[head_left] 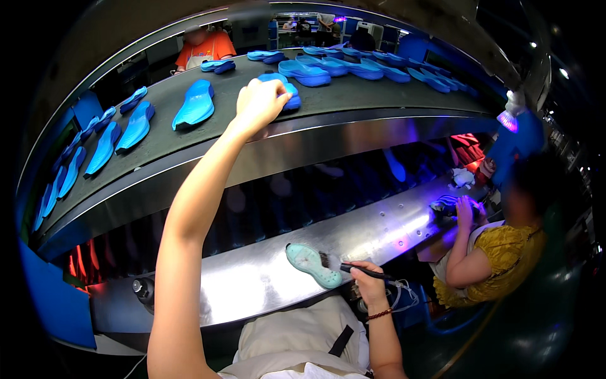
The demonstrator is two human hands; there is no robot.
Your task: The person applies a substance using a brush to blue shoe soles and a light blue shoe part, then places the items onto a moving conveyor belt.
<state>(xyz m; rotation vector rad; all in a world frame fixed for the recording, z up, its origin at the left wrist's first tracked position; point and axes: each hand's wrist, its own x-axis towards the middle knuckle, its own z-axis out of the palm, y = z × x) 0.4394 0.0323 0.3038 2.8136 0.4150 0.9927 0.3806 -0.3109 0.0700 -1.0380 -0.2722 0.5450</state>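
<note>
At the near edge of the dark conveyor belt [161,117], my left hand [260,101] is closed on a blue shoe sole [292,100], and the fingers hide part of it. Below, my right hand [368,283] grips the black handle of a brush [361,270]. The brush's dark bristles are beside a teal sole-shaped piece [309,263], which lies flat on the metal ledge [243,287] in front of me; whether they touch it I cannot tell. A beaded bracelet is on my right wrist.
Many blue soles [194,102] lie along the belt. Beneath it runs a dark lower level with soles and red-glowing ends [85,262]. To the right a co-worker in yellow [505,256] handles a dark shoe. A person in orange [203,49] stands across the belt. A lamp [509,117] hangs right.
</note>
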